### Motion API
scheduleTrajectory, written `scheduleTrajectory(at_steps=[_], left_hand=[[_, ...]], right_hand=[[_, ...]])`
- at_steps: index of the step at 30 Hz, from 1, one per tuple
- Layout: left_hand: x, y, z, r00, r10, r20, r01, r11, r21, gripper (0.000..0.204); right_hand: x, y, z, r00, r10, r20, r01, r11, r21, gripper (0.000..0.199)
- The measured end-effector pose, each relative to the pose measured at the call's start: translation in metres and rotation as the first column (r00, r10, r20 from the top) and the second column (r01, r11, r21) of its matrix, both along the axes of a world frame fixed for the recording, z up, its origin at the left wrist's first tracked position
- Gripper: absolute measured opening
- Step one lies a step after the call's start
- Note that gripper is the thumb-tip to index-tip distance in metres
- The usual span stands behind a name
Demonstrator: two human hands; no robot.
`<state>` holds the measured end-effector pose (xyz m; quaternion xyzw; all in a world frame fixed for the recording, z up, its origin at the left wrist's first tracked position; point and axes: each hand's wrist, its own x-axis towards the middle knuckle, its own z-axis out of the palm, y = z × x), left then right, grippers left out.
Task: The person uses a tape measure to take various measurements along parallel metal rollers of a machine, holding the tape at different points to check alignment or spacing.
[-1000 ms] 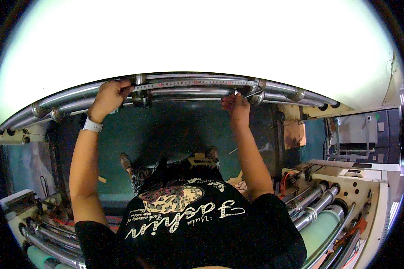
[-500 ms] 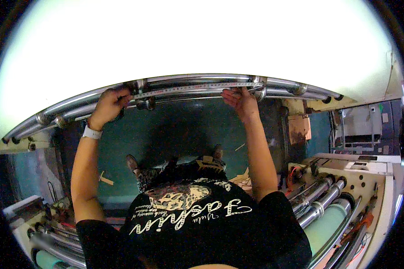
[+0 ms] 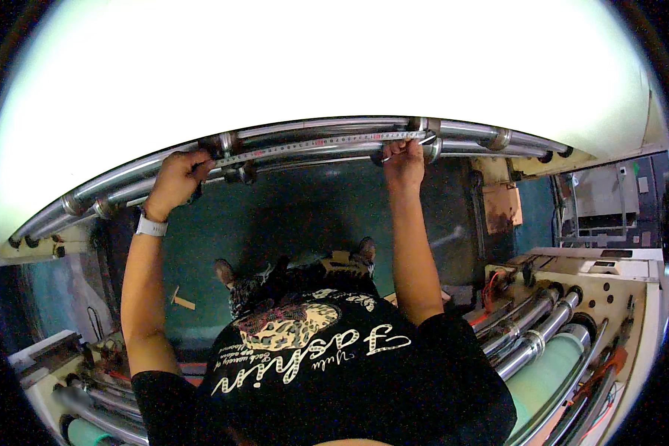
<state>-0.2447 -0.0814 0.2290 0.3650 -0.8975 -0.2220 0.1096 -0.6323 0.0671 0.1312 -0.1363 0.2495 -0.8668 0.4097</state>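
Observation:
A pale tape measure's blade (image 3: 320, 144) with dark and red marks runs stretched along a pair of long shiny metal shafts (image 3: 327, 157). My left hand (image 3: 175, 182), with a light watch band at its wrist, is closed around the blade's left end; something dark shows under the palm, perhaps the case. At the other end my right hand (image 3: 404, 167) has its fingers bent up against the near shaft, pinched by the tape's tip. Ring-shaped metal collars (image 3: 428, 149) sit on the shafts beside both hands.
A large glaring white surface (image 3: 327, 59) fills the far side above the shafts. Behind me at right stands a machine with metal rollers and a pale green roller (image 3: 554, 368); similar rollers (image 3: 100, 405) lie at lower left. A small tan scrap (image 3: 184, 302) rests on the green floor.
My right hand has shifted slightly left, its fingers going from spread to bent in at the shaft and tape. My left hand stays at its end of the tape.

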Motion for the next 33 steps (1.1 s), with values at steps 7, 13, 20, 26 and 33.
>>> scheduleTrajectory(at_steps=[7,13,20,26,33], left_hand=[[-0.004,-0.005,-0.002,0.999,0.032,0.007,-0.032,0.999,0.043,0.016],[-0.008,-0.012,-0.009,0.998,0.066,0.021,-0.066,0.998,-0.013,0.019],[-0.008,-0.01,-0.015,0.993,0.109,0.041,-0.107,0.993,-0.041,0.025],[-0.013,-0.007,-0.006,0.995,0.099,0.029,-0.098,0.995,-0.032,0.024],[-0.013,-0.013,-0.005,0.997,0.049,0.06,-0.048,0.998,-0.027,0.022]], right_hand=[[-0.014,0.009,0.013,0.833,-0.388,-0.394,0.51,0.816,0.273,0.015],[-0.04,0.009,-0.003,0.698,-0.258,-0.668,0.541,0.801,0.256,0.009],[-0.053,-0.001,-0.011,0.528,-0.364,-0.767,0.69,0.711,0.137,0.017],[-0.054,-0.001,-0.003,0.694,-0.367,-0.62,0.608,0.76,0.23,0.021],[-0.064,0.001,-0.01,0.731,-0.32,-0.603,0.573,0.767,0.288,0.012]])
